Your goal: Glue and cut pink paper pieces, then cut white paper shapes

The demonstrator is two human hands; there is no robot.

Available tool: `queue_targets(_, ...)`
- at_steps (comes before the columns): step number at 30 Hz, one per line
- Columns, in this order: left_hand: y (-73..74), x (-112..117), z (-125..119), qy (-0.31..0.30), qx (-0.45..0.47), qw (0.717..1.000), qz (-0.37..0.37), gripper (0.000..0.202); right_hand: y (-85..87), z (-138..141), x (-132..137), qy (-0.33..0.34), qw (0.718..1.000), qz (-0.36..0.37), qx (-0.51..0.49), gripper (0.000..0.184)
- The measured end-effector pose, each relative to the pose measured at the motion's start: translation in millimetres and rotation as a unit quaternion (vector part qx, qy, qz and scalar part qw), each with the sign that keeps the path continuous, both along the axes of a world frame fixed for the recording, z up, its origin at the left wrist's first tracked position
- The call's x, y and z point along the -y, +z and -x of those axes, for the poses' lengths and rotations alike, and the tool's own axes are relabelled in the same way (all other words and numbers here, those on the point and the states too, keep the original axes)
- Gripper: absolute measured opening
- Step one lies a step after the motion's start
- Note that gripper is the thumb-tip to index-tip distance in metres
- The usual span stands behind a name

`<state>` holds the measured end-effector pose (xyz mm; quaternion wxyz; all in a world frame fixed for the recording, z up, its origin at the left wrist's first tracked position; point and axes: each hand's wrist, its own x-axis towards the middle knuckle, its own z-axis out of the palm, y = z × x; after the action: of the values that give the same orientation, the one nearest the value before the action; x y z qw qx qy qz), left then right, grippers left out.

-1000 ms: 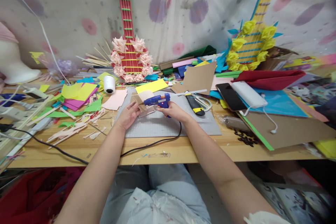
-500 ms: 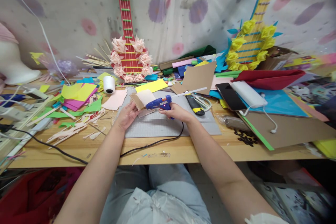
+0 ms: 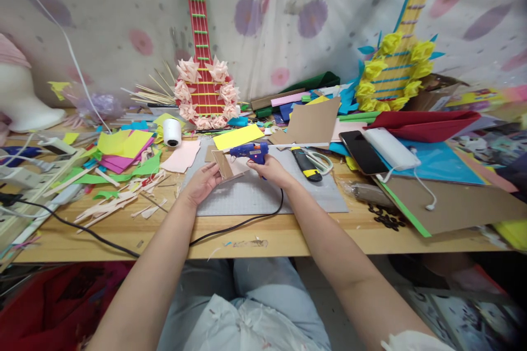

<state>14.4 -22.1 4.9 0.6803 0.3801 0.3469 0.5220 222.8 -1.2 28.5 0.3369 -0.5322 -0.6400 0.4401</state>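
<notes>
My right hand point(image 3: 272, 169) is closed around the handle of a blue hot glue gun point(image 3: 249, 151); a white glue stick point(image 3: 300, 145) juts from its back and a small red light glows on its side. In my left hand point(image 3: 206, 182), thumb and fingers pinch a small piece of brown cardboard point(image 3: 223, 166), held tilted. The gun's nozzle points left, near the cardboard's upper edge; whether it touches I cannot tell. Both hands are over the grey cutting mat point(image 3: 263, 197).
A black-and-yellow utility knife point(image 3: 307, 164) and pale-handled scissors point(image 3: 323, 162) lie right of the glue gun. A black cord point(image 3: 239, 226) runs along the front. A red paper guitar point(image 3: 201, 88) and a yellow one point(image 3: 395, 74) stand behind. Scraps lie left; a phone point(image 3: 362, 152) lies right.
The glue gun has turned to nearly level and its nozzle has moved slightly up and left along the cardboard. The cardboard piece has tilted in my left hand, showing more of its face.
</notes>
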Motion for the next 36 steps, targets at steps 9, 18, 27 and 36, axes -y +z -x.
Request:
queue_targets(9,0.9,-2.6,1.0,0.020,0.012,1.000,-0.012,0.030,2.9,-24.1,6.9,0.048,0.998,0.042,-0.016,0.029)
queue_targets(18,3.5,-2.1,-1.7,0.025,0.022,0.999,-0.005,0.025,3.7,-17.5,7.7,0.065,0.997,0.025,0.021,0.028)
queue_targets(27,-1.5,-1.7,-3.1,0.009,0.011,1.000,-0.011,0.029,4.5,4.9,1.8,0.027,0.998,-0.006,-0.049,0.025)
queue_targets(36,0.7,-0.4,-2.5,0.015,0.038,0.999,0.004,0.026,-12.6,-13.3,-6.7,-0.084,0.968,-0.038,-0.232,0.032)
